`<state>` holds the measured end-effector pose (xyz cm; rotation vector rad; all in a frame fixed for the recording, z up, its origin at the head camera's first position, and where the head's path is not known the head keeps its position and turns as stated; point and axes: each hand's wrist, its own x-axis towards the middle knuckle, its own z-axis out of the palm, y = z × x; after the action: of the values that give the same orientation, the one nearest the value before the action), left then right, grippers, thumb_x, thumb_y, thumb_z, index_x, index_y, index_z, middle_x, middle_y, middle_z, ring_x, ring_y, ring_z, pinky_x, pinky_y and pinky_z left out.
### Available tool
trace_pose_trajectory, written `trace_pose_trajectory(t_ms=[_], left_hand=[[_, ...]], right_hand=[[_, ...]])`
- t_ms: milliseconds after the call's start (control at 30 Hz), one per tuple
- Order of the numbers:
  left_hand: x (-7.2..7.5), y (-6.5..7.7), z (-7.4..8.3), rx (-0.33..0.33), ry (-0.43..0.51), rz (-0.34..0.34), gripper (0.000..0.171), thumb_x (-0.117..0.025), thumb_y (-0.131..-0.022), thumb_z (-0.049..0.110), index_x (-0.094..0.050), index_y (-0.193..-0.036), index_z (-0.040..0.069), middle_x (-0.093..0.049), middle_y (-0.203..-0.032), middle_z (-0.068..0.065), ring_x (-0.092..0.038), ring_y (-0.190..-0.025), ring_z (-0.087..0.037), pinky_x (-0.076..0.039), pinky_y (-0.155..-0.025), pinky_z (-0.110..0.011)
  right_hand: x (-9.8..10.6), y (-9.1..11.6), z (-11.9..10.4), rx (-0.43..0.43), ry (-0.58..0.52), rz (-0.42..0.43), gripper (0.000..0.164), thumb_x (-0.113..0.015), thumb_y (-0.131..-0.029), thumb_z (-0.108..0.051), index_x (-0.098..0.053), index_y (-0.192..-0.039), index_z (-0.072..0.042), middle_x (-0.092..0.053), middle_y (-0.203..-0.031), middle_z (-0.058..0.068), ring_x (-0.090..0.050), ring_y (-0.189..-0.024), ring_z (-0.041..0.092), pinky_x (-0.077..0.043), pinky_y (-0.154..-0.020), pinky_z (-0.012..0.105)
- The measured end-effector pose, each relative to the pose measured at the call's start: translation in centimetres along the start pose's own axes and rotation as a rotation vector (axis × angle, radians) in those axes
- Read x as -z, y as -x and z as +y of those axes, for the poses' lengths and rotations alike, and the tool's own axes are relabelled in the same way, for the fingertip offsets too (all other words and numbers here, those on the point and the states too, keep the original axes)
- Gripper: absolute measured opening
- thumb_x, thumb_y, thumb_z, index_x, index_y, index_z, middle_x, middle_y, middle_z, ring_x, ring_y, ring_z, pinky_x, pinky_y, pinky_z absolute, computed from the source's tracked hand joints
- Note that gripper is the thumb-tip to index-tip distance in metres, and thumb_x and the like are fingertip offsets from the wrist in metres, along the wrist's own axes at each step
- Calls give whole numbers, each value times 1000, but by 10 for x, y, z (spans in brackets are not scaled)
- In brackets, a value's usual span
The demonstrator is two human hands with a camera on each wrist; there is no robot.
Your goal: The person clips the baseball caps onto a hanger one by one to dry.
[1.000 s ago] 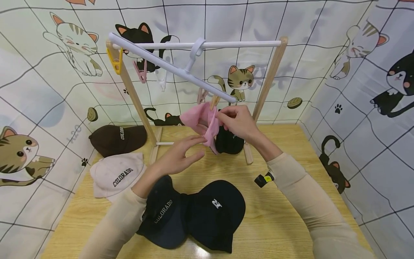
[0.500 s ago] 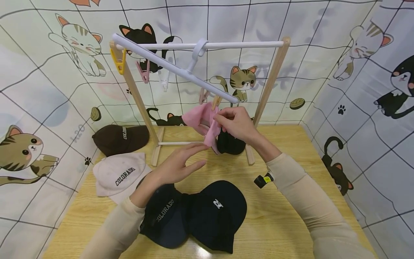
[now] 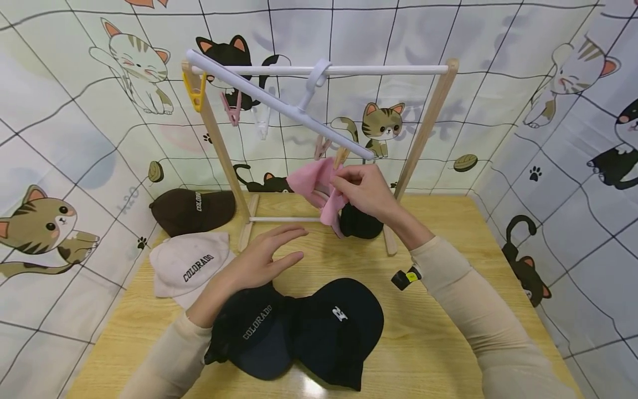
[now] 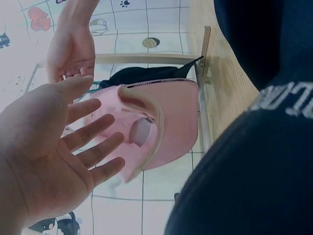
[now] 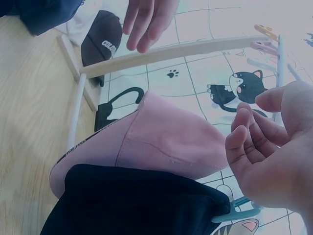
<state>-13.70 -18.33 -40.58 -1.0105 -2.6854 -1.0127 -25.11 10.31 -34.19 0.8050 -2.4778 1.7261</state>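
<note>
A pink cap (image 3: 311, 178) hangs by a wooden clothespin (image 3: 341, 157) from the low end of a tilted lavender hanger (image 3: 279, 105). My right hand (image 3: 366, 191) is at the cap's right edge, its fingers bent, overlapping the fabric in the head view. In the right wrist view, no cloth shows between the thumb and fingers of that hand (image 5: 274, 142); whether they pinch the cap is unclear. My left hand (image 3: 264, 257) floats left of and below the pink cap, fingers extended and holding nothing. A black cap (image 3: 361, 221) hangs just behind, partly covered by my right hand.
The hanger hooks over the white rod of a wooden rack (image 3: 389, 70). Yellow (image 3: 194, 91) and pink clothespins (image 3: 231, 108) hang at left. Brown (image 3: 191, 210), white (image 3: 191, 263) and two dark caps (image 3: 336, 332) lie on the table, beside a small black-and-yellow object (image 3: 406, 277).
My left hand has drawn away from the pink cap, leftward and down. My right hand has shifted slightly inward over the cap, whose brim has turned a little. The view has panned slightly.
</note>
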Motion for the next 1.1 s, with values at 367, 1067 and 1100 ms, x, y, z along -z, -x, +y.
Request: trace_pose_trajectory(t_ms=[367,1067,1100], left_hand=[[7,21,-13,59,-15,14,49,-71,-113,20,-63,-159,7,-64,-163,-16,-63,-153,-36,-53,-123,-60],[18,62,-36,127,-53,78,47,-72,-111,16,-66,-156,6,-66,-161,-18,-63,-151,-41,-57,-115,-62],[19,64,-37,138,-54,79,47,-72,-112,17,-65,-157,6,-65,-161,-18,-63,-151,-41,-58,-114,-61]], right_hand=[[-4,0,-3,13,-35,-8,19,-72,-110,-17,-83,-109,-2,-74,-85,25,-64,-66,24,-52,-58,22],[-11,-6,-2,19,-8,30,19,-74,-107,-20,-83,-114,-5,-79,-90,18,-75,-75,19,-64,-67,34],[-11,-6,-2,19,2,34,19,-73,-107,-20,-83,-115,-5,-80,-92,18,-75,-76,19,-64,-68,33]])
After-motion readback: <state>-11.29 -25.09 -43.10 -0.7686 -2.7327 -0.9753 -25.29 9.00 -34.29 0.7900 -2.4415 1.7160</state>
